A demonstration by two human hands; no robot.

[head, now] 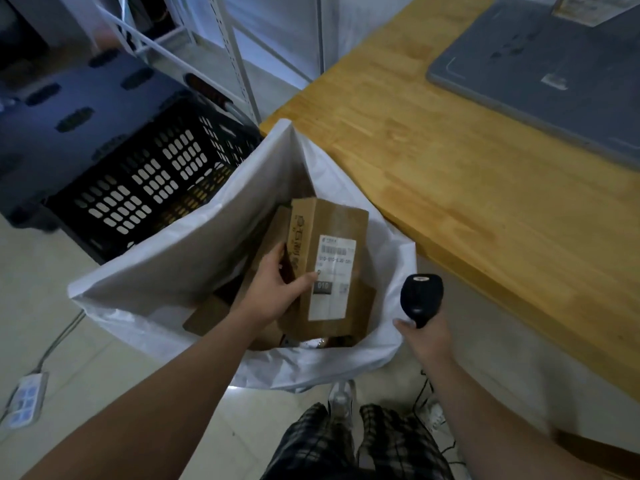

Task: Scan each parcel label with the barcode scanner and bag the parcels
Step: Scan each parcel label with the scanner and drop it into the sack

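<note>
A brown cardboard parcel (341, 223) with a white shipping label (332, 278) facing up sits inside the mouth of a large white bag (194, 244) on the floor. My left hand (277, 289) grips the parcel's left edge, thumb on the label. Other brown parcels (207, 318) lie deeper in the bag beneath it. My right hand (424, 337) holds the black barcode scanner (420, 296) by its handle, just right of the bag's rim, head pointing up and away.
A wooden table (467, 174) stands to the right with a grey flat device (540, 74) on it. A black perforated crate (145, 181) stands left of the bag. White metal shelving (239, 46) is behind. A power strip (24, 400) lies on the floor at left.
</note>
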